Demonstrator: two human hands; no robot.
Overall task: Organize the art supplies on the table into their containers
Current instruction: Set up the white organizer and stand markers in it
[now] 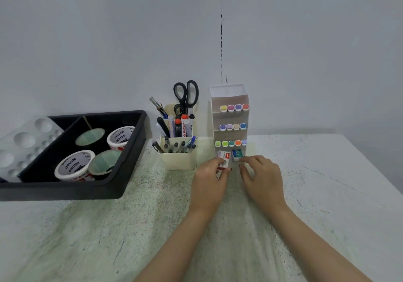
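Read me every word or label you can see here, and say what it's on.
"Ninso", repeated: lid of the back tub and of the front tub.
"BOARD": red-capped marker, rest hidden.
Red-and-white eraser and blue eraser: print too small to read.

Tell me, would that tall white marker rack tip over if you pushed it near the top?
Probably fairly easily: the tall white plastic marker rack is narrow for its height, so a push near the top could tip it. It looks like thin plastic, so it is likely light, though the coloured markers add some weight.
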